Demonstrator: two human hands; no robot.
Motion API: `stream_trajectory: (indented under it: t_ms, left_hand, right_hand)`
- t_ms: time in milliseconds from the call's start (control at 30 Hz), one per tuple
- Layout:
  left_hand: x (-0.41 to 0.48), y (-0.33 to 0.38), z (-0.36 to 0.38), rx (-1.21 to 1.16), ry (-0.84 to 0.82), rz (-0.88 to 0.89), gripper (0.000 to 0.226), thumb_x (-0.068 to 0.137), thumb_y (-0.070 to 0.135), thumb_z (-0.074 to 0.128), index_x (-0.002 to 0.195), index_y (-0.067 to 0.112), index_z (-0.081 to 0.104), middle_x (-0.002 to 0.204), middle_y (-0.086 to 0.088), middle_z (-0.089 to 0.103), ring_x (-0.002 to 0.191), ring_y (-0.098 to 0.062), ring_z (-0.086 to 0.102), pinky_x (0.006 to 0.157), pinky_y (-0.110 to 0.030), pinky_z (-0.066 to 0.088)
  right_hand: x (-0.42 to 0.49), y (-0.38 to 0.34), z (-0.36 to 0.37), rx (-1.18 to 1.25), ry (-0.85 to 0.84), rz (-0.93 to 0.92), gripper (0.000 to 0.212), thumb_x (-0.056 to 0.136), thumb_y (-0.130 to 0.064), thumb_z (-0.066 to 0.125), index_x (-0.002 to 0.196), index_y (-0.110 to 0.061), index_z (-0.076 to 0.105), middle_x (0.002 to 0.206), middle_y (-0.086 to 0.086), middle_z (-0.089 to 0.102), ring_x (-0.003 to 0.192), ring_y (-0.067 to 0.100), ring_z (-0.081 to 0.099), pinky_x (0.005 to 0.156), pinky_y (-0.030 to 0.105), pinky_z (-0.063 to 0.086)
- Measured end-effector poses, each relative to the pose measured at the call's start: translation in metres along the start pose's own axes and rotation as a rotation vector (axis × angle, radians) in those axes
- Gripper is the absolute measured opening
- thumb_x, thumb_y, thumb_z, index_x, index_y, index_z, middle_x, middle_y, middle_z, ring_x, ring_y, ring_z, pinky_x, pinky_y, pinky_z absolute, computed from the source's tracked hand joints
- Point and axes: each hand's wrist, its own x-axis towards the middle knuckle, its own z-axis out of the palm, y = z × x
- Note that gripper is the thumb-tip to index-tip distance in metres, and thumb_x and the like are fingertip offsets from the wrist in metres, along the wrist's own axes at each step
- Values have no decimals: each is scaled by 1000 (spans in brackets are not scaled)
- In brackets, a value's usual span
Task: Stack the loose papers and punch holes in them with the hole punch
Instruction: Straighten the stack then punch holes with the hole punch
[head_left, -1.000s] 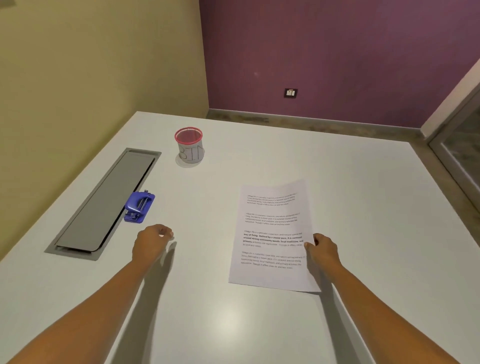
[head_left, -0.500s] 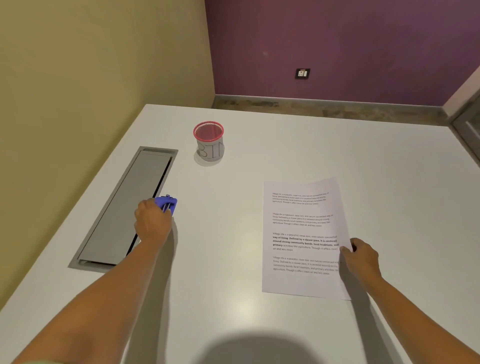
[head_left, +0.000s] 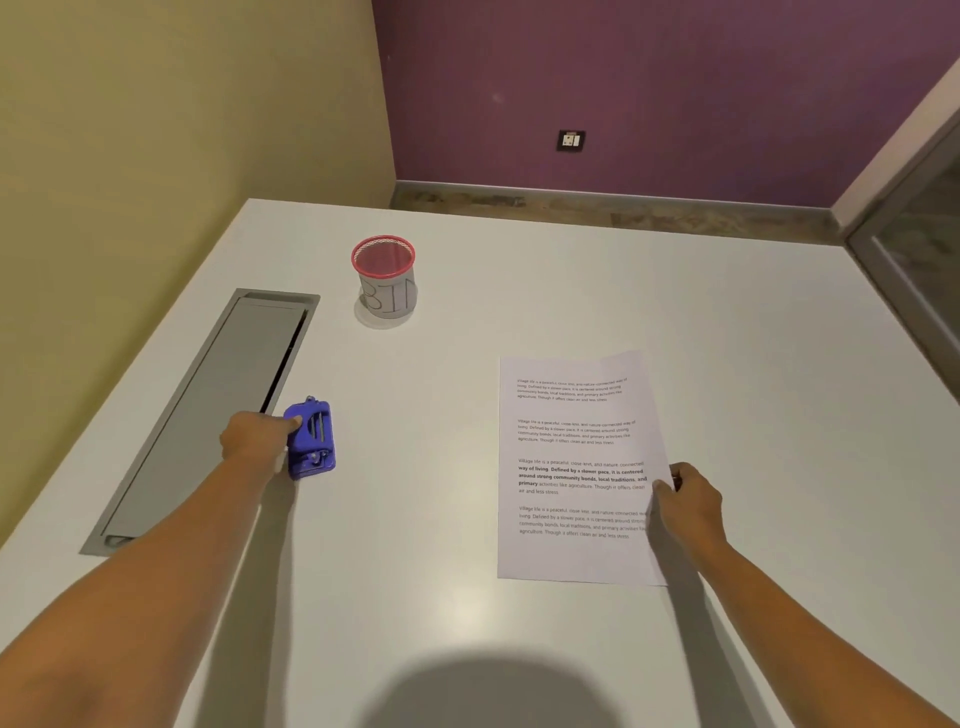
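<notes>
Your L hand (head_left: 254, 435) grips the blue plastic hole punch (head_left: 310, 440), fingers (head_left: 292, 422) curled on its left side. The punch lies on the white surface (head_left: 571, 291), just beside the right edge of the grey recessed cable tray (head_left: 208, 415). Your R hand (head_left: 691, 499) pinches the right edge of the white printed paper stack (head_left: 576, 467), which lies flat, well apart from the punch w/ open surface btwn. Farther back stands a pink-rimmed mesh cup (head_left: 385, 278) marked BIN, apart from both.

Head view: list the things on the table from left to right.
Grey cable hatch → blue hole punch → red-rimmed bin → papers → right hand pinching their right edge.
</notes>
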Motion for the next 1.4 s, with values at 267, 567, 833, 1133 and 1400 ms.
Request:
stream_trajectory:
  t_ms: [267, 567, 833, 1133, 1400]
  left_hand:
    - [-26, 7, 16, -189, -135, -1, 14, 80, 4, 68, 75, 0, 55, 93, -19, 58, 72, -30, 56, 49, -29, 48]
    - [-85, 15, 50, -345, -331, -26, 27, 85, 1, 60, 63, 6, 45, 72, -15, 54, 42, -18, 61, 30, -19, 46]
    - [-136, 20, 82, -391, -368, -38, 26, 88, 1, 57, 66, 6, 45, 73, -11, 55, 62, -20, 54, 32, -17, 46]
    - [-160, 20, 110, -475, -437, -5, 22, 89, 4, 56, 70, 7, 47, 71, -11, 55, 56, -19, 59, 43, -22, 52]
    - [-172, 25, 131, -566, -460, -29, 20, 88, 6, 58, 70, 7, 51, 68, -12, 56, 44, -14, 58, 63, -31, 47]
  right_hand:
    - [2, 2, -5, -32, 41, 22, 22, 92, -6, 45, 89, 11, 60, 80, 18, 59, 74, 30, 50, 68, 32, 40]
    - [-2, 6, -24, 87, 56, 49, 28, 88, -5, 57, 114, -1, 64, 116, 17, 66, 108, 34, 59, 96, 34, 44]
    - [4, 33, -44, 295, -40, 112, 31, 80, -8, 68, 110, -2, 67, 98, 17, 69, 87, 24, 59, 97, 40, 49]
    - [18, 54, -69, 536, -147, 122, 37, 80, -3, 68, 116, 2, 61, 112, 15, 67, 102, 31, 64, 99, 42, 48]
    - [24, 53, -65, 630, -205, 95, 32, 82, 0, 65, 114, 2, 62, 102, 15, 68, 75, 16, 64, 73, 20, 55]
